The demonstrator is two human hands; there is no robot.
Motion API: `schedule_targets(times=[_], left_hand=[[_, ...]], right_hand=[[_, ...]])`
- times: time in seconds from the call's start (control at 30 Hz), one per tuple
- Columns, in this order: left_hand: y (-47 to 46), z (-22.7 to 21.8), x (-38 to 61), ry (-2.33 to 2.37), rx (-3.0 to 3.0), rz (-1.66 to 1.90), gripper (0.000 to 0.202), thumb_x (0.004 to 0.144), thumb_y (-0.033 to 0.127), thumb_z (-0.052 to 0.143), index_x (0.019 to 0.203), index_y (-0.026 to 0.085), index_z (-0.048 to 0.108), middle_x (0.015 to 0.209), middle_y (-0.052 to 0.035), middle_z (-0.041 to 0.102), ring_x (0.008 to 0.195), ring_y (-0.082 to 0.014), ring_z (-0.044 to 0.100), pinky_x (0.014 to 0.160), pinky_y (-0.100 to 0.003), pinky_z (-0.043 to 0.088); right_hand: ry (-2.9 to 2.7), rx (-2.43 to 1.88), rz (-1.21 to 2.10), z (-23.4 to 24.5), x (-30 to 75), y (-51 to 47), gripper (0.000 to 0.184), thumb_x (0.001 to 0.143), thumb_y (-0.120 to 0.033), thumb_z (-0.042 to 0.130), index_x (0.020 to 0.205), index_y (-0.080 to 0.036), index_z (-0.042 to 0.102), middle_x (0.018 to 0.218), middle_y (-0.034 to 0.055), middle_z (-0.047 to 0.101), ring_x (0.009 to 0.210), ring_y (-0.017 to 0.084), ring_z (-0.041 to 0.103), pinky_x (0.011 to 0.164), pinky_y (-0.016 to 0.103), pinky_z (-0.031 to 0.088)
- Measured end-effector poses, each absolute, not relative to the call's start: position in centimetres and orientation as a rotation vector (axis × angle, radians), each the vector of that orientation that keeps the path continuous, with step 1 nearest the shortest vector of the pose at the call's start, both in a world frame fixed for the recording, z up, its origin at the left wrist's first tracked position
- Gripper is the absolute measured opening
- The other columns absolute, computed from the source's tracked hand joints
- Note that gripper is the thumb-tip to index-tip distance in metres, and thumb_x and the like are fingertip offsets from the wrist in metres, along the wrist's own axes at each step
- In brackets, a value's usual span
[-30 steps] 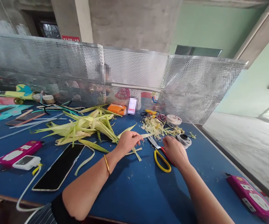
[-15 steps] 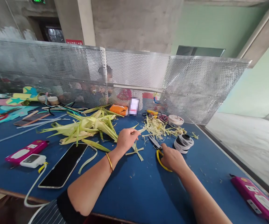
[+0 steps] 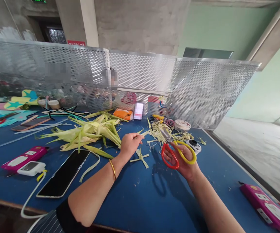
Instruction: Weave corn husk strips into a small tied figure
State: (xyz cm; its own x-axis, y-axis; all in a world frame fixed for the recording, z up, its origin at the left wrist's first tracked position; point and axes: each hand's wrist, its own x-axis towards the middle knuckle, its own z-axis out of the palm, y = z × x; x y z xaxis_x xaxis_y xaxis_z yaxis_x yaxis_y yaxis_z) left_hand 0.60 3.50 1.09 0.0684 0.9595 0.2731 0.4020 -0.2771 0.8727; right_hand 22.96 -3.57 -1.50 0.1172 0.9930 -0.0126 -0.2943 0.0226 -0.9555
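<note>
My right hand (image 3: 184, 161) holds a pair of scissors (image 3: 172, 147) with red and yellow handles, lifted off the blue table (image 3: 142, 200), blades pointing up and away. My left hand (image 3: 129, 144), with a gold bangle on the wrist, pinches a thin pale green leaf strip (image 3: 145, 131) that rises toward the scissors. A small woven leaf cross (image 3: 140, 157) lies on the table just right of my left hand. A pile of green palm leaves (image 3: 86, 132) lies to the left of that hand.
Pale leaf trimmings (image 3: 163, 131) and a spool of white cord (image 3: 193, 145) lie behind the scissors. A black phone (image 3: 63, 173), a pink device (image 3: 23, 157) and a white charger (image 3: 30, 168) lie at left; another pink device (image 3: 267, 205) at right. A perforated metal screen (image 3: 140, 81) closes the back, people behind it.
My right hand has picked the scissors up from the table and raised them. My left hand stayed in place, still pinching the leaf strip.
</note>
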Motion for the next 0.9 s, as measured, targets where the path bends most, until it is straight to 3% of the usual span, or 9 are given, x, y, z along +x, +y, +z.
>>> schedule_targets(times=[0.1,0.23,0.4,0.53,0.6,0.73,0.9], left_hand=[[3.5,1.0,0.6,1.37,1.749,1.177,0.029,0.081,0.041,0.055,0.076,0.021,0.076,0.061,-0.0001,0.068,0.055,-0.0142,0.06,0.055,-0.023,0.04],[3.7,0.7,0.4,1.365,1.726,1.2,0.03,0.081,0.041,0.055,0.079,0.02,0.076,0.063,-0.0008,0.069,0.056,-0.0148,0.061,0.054,-0.023,0.041],[4.0,0.6,0.3,1.376,1.707,1.242,0.029,0.081,0.04,0.055,0.08,0.02,0.076,0.063,-0.0007,0.069,0.058,-0.0149,0.061,0.054,-0.023,0.041],[4.0,0.6,0.3,1.381,1.698,1.251,0.029,0.081,0.039,0.055,0.079,0.02,0.076,0.061,-0.0002,0.068,0.056,-0.0141,0.06,0.052,-0.023,0.039],[4.0,0.5,0.3,1.38,1.695,1.262,0.029,0.081,0.039,0.055,0.079,0.02,0.076,0.061,-0.0001,0.067,0.055,-0.0137,0.059,0.052,-0.023,0.039],[3.9,0.4,0.5,1.371,1.679,1.275,0.029,0.081,0.041,0.056,0.077,0.02,0.076,0.06,0.0003,0.067,0.053,-0.0129,0.056,0.053,-0.023,0.04],[3.7,0.6,0.6,1.332,1.633,1.292,0.031,0.08,0.044,0.057,0.077,0.019,0.075,0.06,0.0002,0.066,0.053,-0.0132,0.056,0.053,-0.023,0.04]], right_hand=[[-0.884,-0.974,1.445,-1.1,22.3,-3.9,0.029,0.073,-0.044,0.052,0.093,-0.023,0.058,0.087,0.0096,0.069,0.085,0.027,0.067,0.073,0.042,0.053],[-0.76,-0.939,1.415,-0.3,21.9,-4.4,0.021,0.076,-0.032,0.049,0.092,-0.021,0.058,0.09,0.0112,0.069,0.089,0.027,0.067,0.075,0.041,0.054],[-0.662,-0.902,1.549,0.4,21.5,-5.0,0.021,0.08,-0.032,0.055,0.093,-0.018,0.064,0.083,0.0072,0.067,0.075,0.019,0.065,0.071,0.033,0.056],[-0.711,-0.873,1.664,0.1,20.2,-5.4,0.019,0.072,-0.028,0.071,0.085,-0.019,0.061,0.077,0.0025,0.062,0.062,0.013,0.058,0.063,0.028,0.055],[-0.823,-0.873,1.581,-0.1,19.5,-5.6,0.027,0.07,-0.03,0.076,0.088,-0.019,0.06,0.073,0.0002,0.06,0.06,0.012,0.055,0.059,0.026,0.052],[-1.146,-1.141,1.162,-0.4,19.4,-5.6,0.054,0.076,-0.046,0.072,0.118,-0.017,0.055,0.057,-0.0065,0.047,0.051,0.011,0.044,0.049,0.023,0.039],[-1.55,-1.39,0.866,0.1,20.5,-5.7,0.064,0.077,-0.059,0.065,0.123,-0.017,0.051,0.067,-0.0054,0.043,0.059,0.013,0.043,0.053,0.025,0.038]])
